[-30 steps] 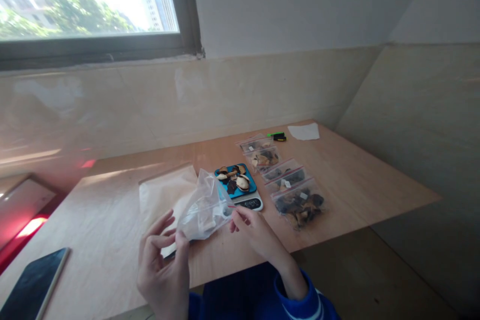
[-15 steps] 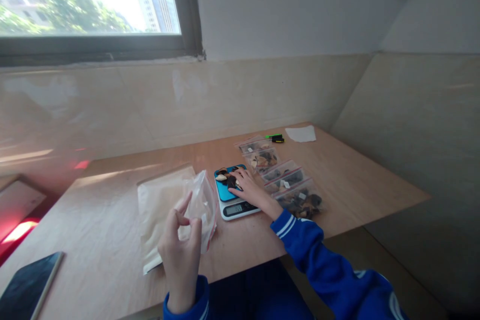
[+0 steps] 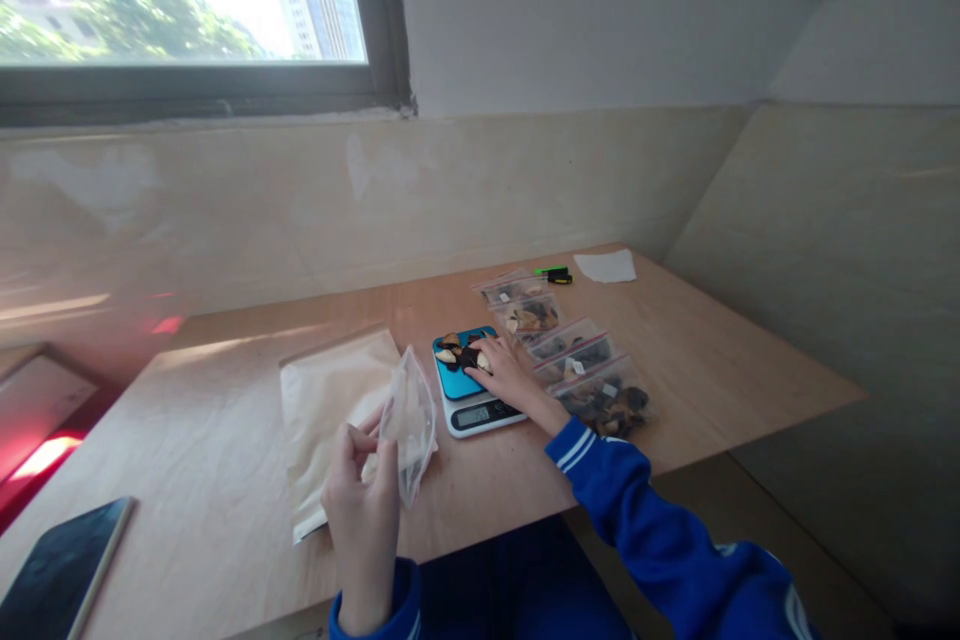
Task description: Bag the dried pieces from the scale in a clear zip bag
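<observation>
Left of the scale (image 3: pixel 484 417), a clear bag (image 3: pixel 412 420) was pinched by the left hand (image 3: pixel 364 490); dark pieces (image 3: pixel 450 357) on the scale were touched by the right hand (image 3: pixel 511 380), whether grasped could not be told.

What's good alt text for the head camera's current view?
The right hand touches brown pieces on a scale while the left hand holds a clear bag. Filled bags lie right of the scale; a phone lies far left.

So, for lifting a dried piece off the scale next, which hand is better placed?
Probably the right hand: its fingers are at the dried pieces on the scale. The left hand is occupied, pinching the clear bag beside the scale.
</observation>
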`<state>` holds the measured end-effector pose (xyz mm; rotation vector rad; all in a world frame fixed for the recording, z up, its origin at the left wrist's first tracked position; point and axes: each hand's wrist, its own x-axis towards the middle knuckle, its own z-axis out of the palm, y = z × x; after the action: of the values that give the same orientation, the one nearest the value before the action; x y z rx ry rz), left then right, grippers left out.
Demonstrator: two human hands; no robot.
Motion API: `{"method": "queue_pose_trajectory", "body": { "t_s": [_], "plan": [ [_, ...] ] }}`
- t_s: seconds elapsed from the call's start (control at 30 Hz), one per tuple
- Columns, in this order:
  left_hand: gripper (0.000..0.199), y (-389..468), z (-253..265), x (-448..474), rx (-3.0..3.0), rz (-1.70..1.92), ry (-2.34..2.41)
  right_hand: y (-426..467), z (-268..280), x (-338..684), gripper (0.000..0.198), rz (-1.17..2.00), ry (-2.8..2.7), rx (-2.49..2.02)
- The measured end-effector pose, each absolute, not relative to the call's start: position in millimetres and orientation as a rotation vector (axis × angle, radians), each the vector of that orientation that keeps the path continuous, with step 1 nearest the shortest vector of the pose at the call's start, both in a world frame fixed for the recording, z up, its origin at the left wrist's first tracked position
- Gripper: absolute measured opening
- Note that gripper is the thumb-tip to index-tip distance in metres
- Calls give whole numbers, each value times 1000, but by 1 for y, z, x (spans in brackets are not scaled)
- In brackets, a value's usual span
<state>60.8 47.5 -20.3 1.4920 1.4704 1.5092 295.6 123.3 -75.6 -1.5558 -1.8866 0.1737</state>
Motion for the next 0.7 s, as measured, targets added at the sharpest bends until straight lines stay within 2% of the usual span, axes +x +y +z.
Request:
{"method": "queue_pose_trajectory", "body": {
  "t_s": [0.17, 0.47, 0.6, 0.7],
  "plan": [
    [27, 48, -21, 63, 1310, 1461, 1394, 122, -69, 298, 18, 172, -1785, -1543],
    [27, 48, -24, 65, 1326, 1455, 1404, 118, -47, 291, 16, 206, -1544, -1494],
    [25, 50, -27, 66, 1370, 1430, 1433, 91, -4, 266, 25, 528, -1436, -1294],
    [23, 49, -27, 68, 1395, 1404, 1485, 69, 28, 247, 22, 710, -1604, -1241]
  ]
}}
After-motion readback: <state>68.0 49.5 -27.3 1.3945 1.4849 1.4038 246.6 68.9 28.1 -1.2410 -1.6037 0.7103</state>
